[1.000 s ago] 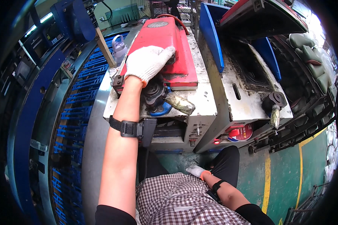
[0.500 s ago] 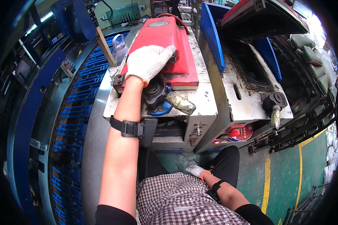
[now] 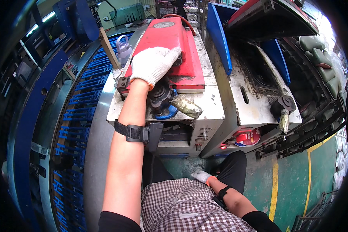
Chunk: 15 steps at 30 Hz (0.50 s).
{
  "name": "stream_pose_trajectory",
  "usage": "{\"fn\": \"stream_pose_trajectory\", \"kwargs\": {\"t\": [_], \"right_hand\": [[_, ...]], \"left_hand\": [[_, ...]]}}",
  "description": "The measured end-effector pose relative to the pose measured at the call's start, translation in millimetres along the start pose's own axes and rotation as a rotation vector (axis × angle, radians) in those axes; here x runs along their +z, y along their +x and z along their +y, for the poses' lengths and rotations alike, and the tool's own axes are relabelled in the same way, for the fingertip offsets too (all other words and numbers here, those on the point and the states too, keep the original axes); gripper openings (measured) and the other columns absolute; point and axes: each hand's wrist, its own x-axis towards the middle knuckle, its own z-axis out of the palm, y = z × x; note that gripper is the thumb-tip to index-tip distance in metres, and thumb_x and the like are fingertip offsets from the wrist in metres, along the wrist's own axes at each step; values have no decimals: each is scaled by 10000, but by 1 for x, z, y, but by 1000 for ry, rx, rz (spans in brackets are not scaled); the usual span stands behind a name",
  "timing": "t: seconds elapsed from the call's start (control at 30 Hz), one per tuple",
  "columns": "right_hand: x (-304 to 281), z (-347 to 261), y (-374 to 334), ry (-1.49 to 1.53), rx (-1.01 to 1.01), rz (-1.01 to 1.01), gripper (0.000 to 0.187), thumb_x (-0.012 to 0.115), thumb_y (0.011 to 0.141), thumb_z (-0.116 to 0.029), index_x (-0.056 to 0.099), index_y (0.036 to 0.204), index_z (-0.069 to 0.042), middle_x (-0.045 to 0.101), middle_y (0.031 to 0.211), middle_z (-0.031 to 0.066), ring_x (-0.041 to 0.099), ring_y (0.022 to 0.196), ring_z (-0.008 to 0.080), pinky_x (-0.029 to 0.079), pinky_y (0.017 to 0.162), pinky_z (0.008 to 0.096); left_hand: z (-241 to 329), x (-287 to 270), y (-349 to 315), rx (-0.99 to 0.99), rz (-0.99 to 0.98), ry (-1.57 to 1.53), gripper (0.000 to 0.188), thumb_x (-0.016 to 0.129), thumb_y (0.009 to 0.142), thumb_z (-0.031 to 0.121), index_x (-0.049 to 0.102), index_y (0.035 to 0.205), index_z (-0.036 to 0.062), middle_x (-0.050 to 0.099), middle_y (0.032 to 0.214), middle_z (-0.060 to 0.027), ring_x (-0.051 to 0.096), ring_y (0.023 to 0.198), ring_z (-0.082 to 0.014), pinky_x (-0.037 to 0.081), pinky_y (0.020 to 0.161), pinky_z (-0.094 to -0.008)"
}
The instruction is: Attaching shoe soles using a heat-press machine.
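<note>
My left hand (image 3: 152, 65), in a white knitted glove, reaches onto the front of a closed red machine lid (image 3: 189, 69). Its fingers close round a dark handle (image 3: 178, 60), of which only the end shows beside the hand. Just below the wrist is a black clamp (image 3: 159, 94) with a lever wrapped in worn yellowish tape (image 3: 186, 107). My right hand (image 3: 200, 176), gloved too, rests on my right thigh, its fingers laid out loosely. A black strap with a small box (image 3: 139, 132) sits on my left forearm.
On the right, a second white machine (image 3: 239, 104) has its lid (image 3: 274, 19) raised between blue side panels (image 3: 219, 38). Beyond it, a dark rack (image 3: 305, 116) carries grey-green pieces. To the left runs a conveyor with blue slats (image 3: 79, 114); a clear jug (image 3: 123, 50) stands behind my left hand.
</note>
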Motion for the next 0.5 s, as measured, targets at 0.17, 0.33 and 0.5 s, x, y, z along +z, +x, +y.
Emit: {"fn": "stream_pose_trajectory", "kwargs": {"t": [0.17,0.33,0.5], "right_hand": [[-2,-2,0,-29,1,-9,600,596,1022,-456,640,1419,-8,636,1464,194,570,1374,358,405,1167,392],[0,1,1,-15,8,-4,604,588,1025,-465,641,1420,-11,632,1468,198,561,1386,362,400,1173,395],[2,6,6,-24,-12,11,613,580,1027,-487,652,1398,-4,643,1442,206,576,1361,350,405,1165,391]], "left_hand": [[-4,3,0,14,14,49,313,442,1097,385,705,1200,249,758,948,-58,724,924,-313,561,780,-440],[-2,4,1,-6,-7,41,313,444,1096,390,707,1201,256,762,986,-63,723,935,-315,560,784,-441],[-3,5,1,-19,-8,29,317,443,1096,392,708,1206,257,762,1019,-66,723,943,-316,562,789,-442]]}}
